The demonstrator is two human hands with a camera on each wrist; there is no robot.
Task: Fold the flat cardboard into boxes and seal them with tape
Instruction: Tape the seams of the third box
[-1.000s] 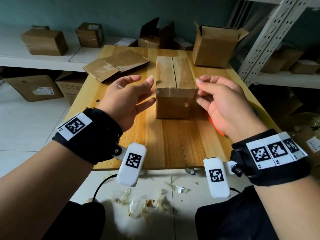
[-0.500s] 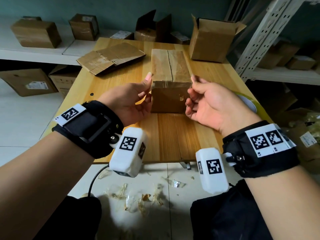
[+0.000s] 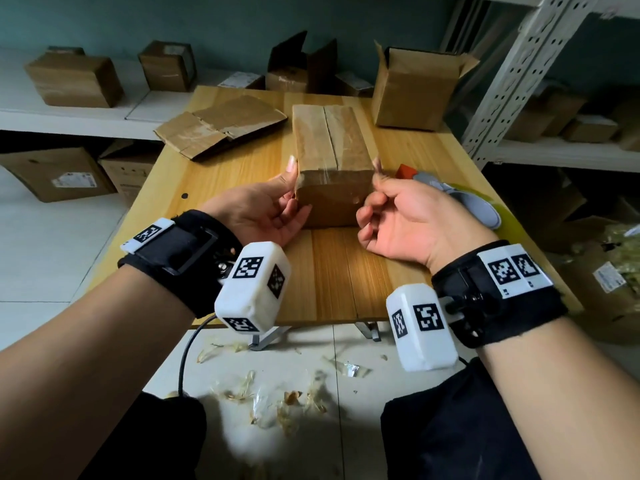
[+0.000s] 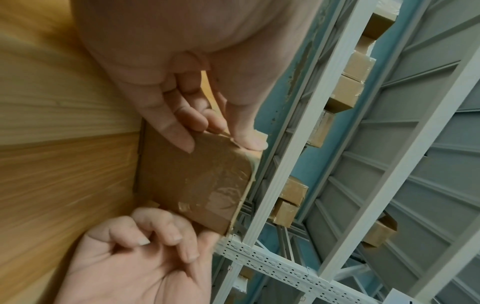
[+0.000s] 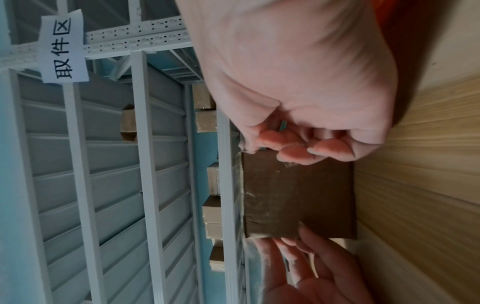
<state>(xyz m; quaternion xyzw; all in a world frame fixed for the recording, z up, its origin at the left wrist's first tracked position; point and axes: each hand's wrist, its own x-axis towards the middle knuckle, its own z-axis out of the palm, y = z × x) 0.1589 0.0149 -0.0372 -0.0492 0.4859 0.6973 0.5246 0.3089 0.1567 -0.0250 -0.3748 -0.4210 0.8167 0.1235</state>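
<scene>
Left thumb tip (image 3: 292,163) pressed at the near left top corner of the closed box (image 3: 329,147), other fingers loosely curled against its near face; left hand (image 3: 258,214) holding nothing round. Right hand (image 3: 403,216) at the near right corner, thumb up against the edge, fingers curled in toward the palm; whether a tape end sits pinched there, cannot tell. Clear tape (image 3: 330,133) glossy along the top seam and down the near face, wrinkled in the left wrist view. Box standing on a pale wooden table (image 3: 332,278), roughly central, long side running away. Near edge of the table bare between the wrists; left half bare up to a flattened cardboard sheet (image 3: 221,128) at the far left. One open box (image 3: 412,91) upright at the far right corner, flaps up. Just right of the right hand, a grey and orange object (image 3: 460,199), partly hidden. Beyond the table, a white shelf (image 3: 79,116) with two closed boxes, more cartons below it. White perforated rack upright (image 3: 502,81) at right, boxes on its shelves. Teal wall behind. Pale tiled floor (image 3: 34,254) with crumpled tape scraps (image 3: 277,400) under the near edge.
</scene>
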